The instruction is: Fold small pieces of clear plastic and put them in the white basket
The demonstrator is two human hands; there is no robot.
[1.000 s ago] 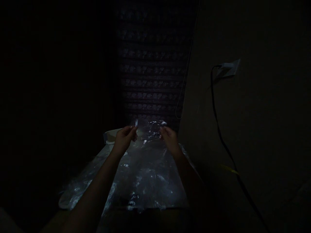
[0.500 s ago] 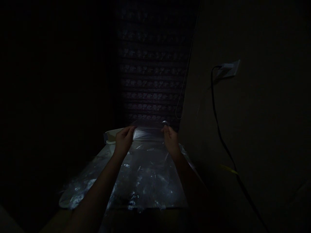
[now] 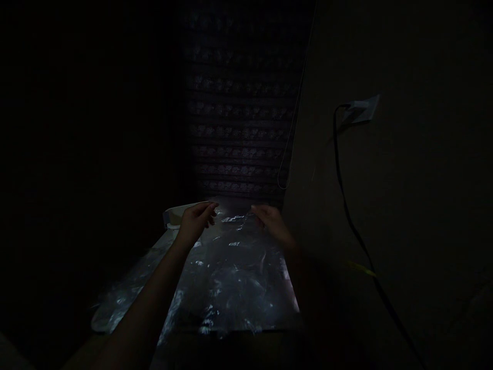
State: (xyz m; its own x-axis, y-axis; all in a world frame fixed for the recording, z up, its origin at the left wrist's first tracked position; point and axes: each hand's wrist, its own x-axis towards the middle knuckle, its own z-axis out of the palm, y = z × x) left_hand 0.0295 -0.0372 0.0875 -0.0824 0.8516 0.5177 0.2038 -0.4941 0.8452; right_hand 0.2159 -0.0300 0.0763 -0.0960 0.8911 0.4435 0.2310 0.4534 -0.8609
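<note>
Thin clear plastic film (image 3: 234,244), crinkled and shiny, hangs between my hands and lies over the table; whether it is a sheet or a bag cannot be made out. My left hand (image 3: 195,218) pinches its far part between thumb and forefinger, the other fingers loosely curled. Across from it, my right hand (image 3: 271,222) is closed on the film too, its fingertips pointing left. Slack creases run through the film between the two pinches. Darkness hides much of the right forearm.
A pale table (image 3: 100,321) lies under the film. Behind my left hand stands a light-coloured container (image 3: 175,220). A patterned blind (image 3: 239,133) with a hanging cord (image 3: 283,182) is beyond. On the right wall, a black cable (image 3: 346,208) runs from an outlet (image 3: 362,110).
My right hand has turned and shifted slightly left, closer to my left hand. The film stretched taut between them has gone slack and dropped a little.
</note>
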